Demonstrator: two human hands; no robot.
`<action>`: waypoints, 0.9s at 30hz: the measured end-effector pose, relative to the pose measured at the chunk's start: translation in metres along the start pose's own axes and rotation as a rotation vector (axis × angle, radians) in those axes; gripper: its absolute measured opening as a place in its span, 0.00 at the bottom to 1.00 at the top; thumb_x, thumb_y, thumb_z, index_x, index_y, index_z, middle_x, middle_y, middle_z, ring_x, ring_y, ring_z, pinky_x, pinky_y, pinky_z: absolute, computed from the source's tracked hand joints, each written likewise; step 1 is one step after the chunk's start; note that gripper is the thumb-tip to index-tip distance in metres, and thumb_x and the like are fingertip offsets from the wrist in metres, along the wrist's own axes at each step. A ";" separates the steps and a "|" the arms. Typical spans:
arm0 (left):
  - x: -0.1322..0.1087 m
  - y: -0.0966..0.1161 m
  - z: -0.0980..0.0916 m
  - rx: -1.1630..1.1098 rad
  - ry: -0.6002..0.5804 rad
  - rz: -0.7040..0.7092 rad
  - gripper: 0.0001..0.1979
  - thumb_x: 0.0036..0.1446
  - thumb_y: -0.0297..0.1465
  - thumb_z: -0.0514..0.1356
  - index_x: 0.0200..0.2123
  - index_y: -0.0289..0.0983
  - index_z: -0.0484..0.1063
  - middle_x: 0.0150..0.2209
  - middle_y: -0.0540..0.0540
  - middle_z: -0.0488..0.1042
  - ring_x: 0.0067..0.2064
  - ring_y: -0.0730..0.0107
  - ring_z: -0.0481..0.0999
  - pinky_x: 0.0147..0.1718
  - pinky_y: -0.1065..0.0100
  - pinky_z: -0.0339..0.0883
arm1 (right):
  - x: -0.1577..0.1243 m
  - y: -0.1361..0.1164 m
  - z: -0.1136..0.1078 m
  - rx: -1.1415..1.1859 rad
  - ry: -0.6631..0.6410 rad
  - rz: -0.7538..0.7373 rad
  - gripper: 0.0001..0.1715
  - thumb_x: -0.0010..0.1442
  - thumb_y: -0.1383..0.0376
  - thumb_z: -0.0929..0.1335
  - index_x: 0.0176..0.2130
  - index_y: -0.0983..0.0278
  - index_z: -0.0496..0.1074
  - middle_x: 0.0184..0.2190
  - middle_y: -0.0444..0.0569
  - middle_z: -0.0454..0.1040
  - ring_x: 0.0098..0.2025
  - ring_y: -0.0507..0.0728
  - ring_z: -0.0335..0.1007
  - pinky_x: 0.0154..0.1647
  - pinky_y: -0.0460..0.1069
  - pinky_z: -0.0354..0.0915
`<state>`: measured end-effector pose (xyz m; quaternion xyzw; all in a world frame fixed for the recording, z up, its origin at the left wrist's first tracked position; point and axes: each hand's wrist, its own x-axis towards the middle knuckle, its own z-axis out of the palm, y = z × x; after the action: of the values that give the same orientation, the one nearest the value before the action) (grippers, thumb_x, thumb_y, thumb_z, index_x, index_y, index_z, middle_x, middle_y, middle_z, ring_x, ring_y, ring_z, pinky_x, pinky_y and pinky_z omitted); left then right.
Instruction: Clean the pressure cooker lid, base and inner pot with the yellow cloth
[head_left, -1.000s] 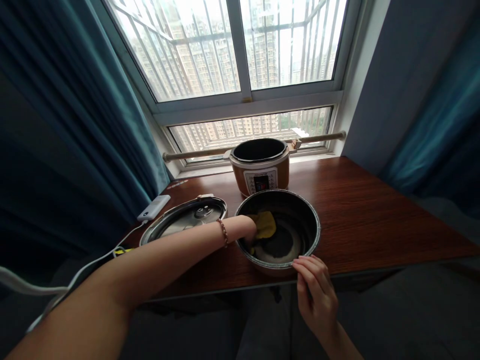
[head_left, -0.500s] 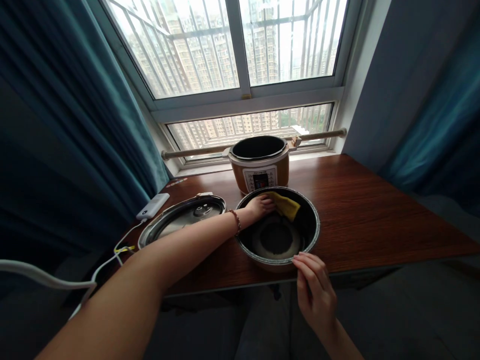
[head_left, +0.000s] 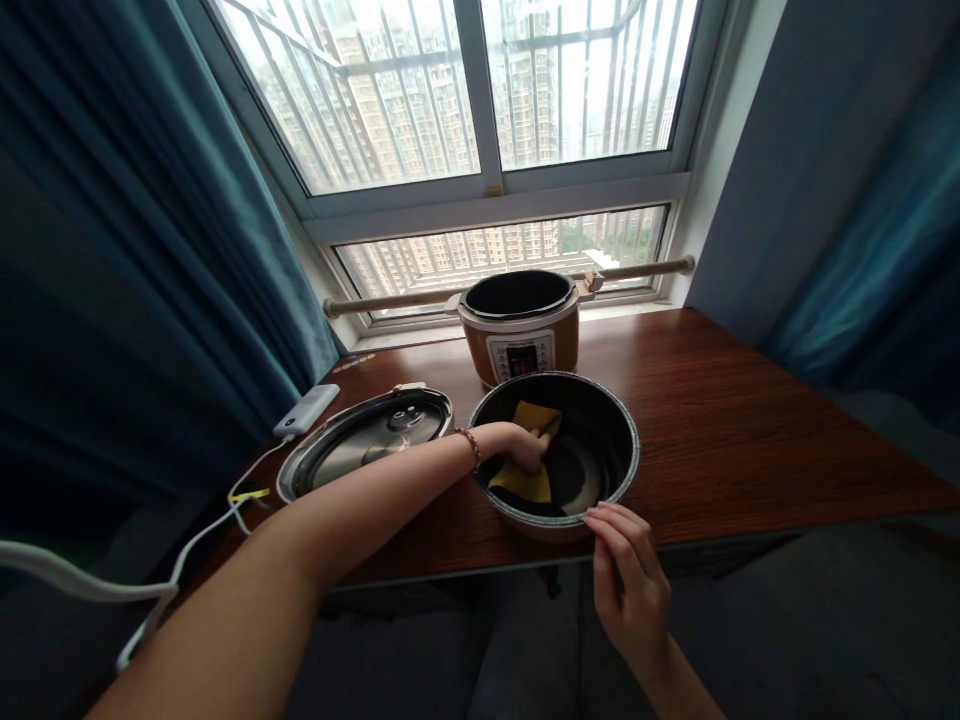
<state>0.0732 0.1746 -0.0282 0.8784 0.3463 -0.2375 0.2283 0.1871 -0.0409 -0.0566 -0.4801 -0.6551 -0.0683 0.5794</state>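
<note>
- Your left hand (head_left: 529, 450) is down inside a dark round pot (head_left: 609, 425), its fingers bent against a yellow cloth (head_left: 525, 486); whether they grip it or only press on it, you cannot tell.
- The cloth lies in the left part of the pot, showing both above and below your hand.
- Your right hand (head_left: 634, 575) pinches the pot's near rim, slightly right of the middle, with the fingertips on the edge.
- A beaded bracelet (head_left: 469, 447) circles your left wrist.
- The pot stands upright on a reddish-brown wooden table (head_left: 739, 430), close to the front edge.
- Just behind it stands a brown and white cooker (head_left: 480, 350), its top uncovered, its dark inside showing and its control panel facing you.
- To the left of the pot lies a shiny oval lid (head_left: 352, 445), partly hidden by your left forearm.
- Beyond the lid, near the table's left edge, sits a white box (head_left: 309, 410) with a white cable (head_left: 259, 470) running towards you.
- Behind the table, a barred window (head_left: 375, 120) looks out on tall buildings, with a blue curtain (head_left: 187, 200) on the left.
</note>
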 end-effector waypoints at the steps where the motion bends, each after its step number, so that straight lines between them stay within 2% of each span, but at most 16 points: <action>1: -0.005 0.005 -0.001 -0.006 -0.051 -0.003 0.19 0.57 0.34 0.57 0.52 0.34 0.63 0.51 0.41 0.66 0.47 0.62 0.71 0.43 0.56 0.68 | 0.000 0.000 0.000 -0.001 0.002 0.000 0.18 0.59 0.75 0.60 0.48 0.64 0.67 0.42 0.52 0.71 0.49 0.58 0.66 0.47 0.57 0.67; 5: -0.030 0.031 -0.005 -0.063 -0.242 0.083 0.26 0.53 0.25 0.57 0.56 0.32 0.57 0.48 0.40 0.71 0.41 0.68 0.74 0.35 0.68 0.70 | 0.000 0.001 0.000 -0.003 -0.002 0.006 0.18 0.59 0.75 0.60 0.48 0.64 0.67 0.42 0.52 0.71 0.49 0.58 0.66 0.47 0.57 0.66; 7: -0.042 0.042 -0.009 -0.078 -0.293 0.158 0.26 0.51 0.23 0.56 0.55 0.34 0.60 0.46 0.44 0.73 0.41 0.69 0.74 0.35 0.73 0.68 | 0.001 0.001 -0.001 0.002 -0.011 0.006 0.18 0.59 0.76 0.61 0.48 0.64 0.68 0.42 0.53 0.71 0.49 0.58 0.66 0.48 0.57 0.66; 10: -0.062 0.052 -0.022 -0.056 -0.262 0.220 0.22 0.50 0.20 0.54 0.50 0.34 0.67 0.45 0.44 0.74 0.43 0.69 0.73 0.37 0.74 0.66 | 0.004 -0.001 -0.004 0.004 -0.025 0.009 0.17 0.59 0.75 0.61 0.46 0.64 0.68 0.42 0.52 0.71 0.48 0.58 0.67 0.48 0.56 0.66; 12: -0.081 0.053 -0.031 -0.024 -0.166 0.205 0.18 0.52 0.20 0.51 0.47 0.32 0.69 0.44 0.41 0.74 0.42 0.66 0.72 0.38 0.71 0.65 | 0.009 -0.004 -0.008 -0.005 -0.044 0.021 0.15 0.59 0.74 0.61 0.44 0.64 0.69 0.41 0.52 0.72 0.47 0.57 0.68 0.47 0.56 0.66; 14: -0.105 0.051 -0.036 0.008 0.043 0.155 0.14 0.55 0.23 0.49 0.42 0.32 0.71 0.41 0.40 0.74 0.40 0.64 0.72 0.38 0.68 0.64 | 0.018 -0.008 -0.013 -0.028 -0.077 0.040 0.13 0.58 0.73 0.62 0.41 0.64 0.70 0.39 0.51 0.73 0.43 0.57 0.69 0.45 0.54 0.66; 16: -0.131 0.048 -0.032 -0.007 0.359 0.104 0.13 0.58 0.27 0.48 0.39 0.35 0.71 0.39 0.42 0.74 0.39 0.65 0.72 0.39 0.68 0.64 | 0.033 -0.012 -0.020 -0.024 -0.118 0.055 0.11 0.58 0.72 0.62 0.39 0.64 0.71 0.36 0.50 0.74 0.40 0.56 0.70 0.43 0.53 0.66; 19: -0.161 0.048 -0.003 -0.176 0.799 0.057 0.13 0.61 0.30 0.47 0.43 0.39 0.69 0.41 0.47 0.74 0.42 0.68 0.73 0.43 0.68 0.65 | 0.069 -0.013 -0.026 0.062 -0.218 0.093 0.11 0.60 0.69 0.61 0.40 0.63 0.71 0.31 0.47 0.74 0.34 0.53 0.71 0.37 0.48 0.67; 21: -0.168 0.050 0.027 -0.314 1.042 0.033 0.11 0.61 0.30 0.48 0.43 0.40 0.68 0.44 0.47 0.73 0.46 0.69 0.72 0.46 0.67 0.65 | 0.098 -0.008 -0.021 0.094 -0.368 0.123 0.11 0.61 0.67 0.61 0.40 0.62 0.72 0.30 0.45 0.75 0.31 0.51 0.72 0.33 0.45 0.66; 24: -0.160 0.059 0.074 -0.414 1.411 0.018 0.11 0.60 0.25 0.50 0.44 0.39 0.67 0.49 0.44 0.70 0.52 0.67 0.69 0.51 0.63 0.63 | 0.132 0.008 0.007 0.039 -0.757 0.085 0.10 0.59 0.67 0.64 0.36 0.59 0.75 0.27 0.42 0.76 0.28 0.50 0.72 0.27 0.42 0.63; 26: -0.150 0.067 0.097 -0.385 1.509 0.036 0.15 0.59 0.23 0.50 0.49 0.38 0.64 0.52 0.42 0.67 0.57 0.64 0.64 0.54 0.59 0.61 | 0.140 0.020 0.036 -0.010 -0.981 -0.001 0.04 0.52 0.67 0.70 0.31 0.59 0.76 0.21 0.40 0.73 0.22 0.48 0.69 0.21 0.41 0.59; 27: -0.145 0.071 0.105 -0.353 1.513 0.050 0.18 0.58 0.23 0.51 0.51 0.38 0.62 0.54 0.41 0.65 0.59 0.62 0.62 0.56 0.56 0.59 | 0.139 0.025 0.052 -0.039 -1.024 -0.042 0.04 0.46 0.66 0.73 0.28 0.60 0.76 0.18 0.38 0.71 0.19 0.47 0.67 0.18 0.40 0.57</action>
<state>0.0026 -0.0036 -0.0101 0.7597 0.4207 0.4906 0.0717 0.1871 0.0823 0.0299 -0.4494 -0.8630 0.1518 0.1736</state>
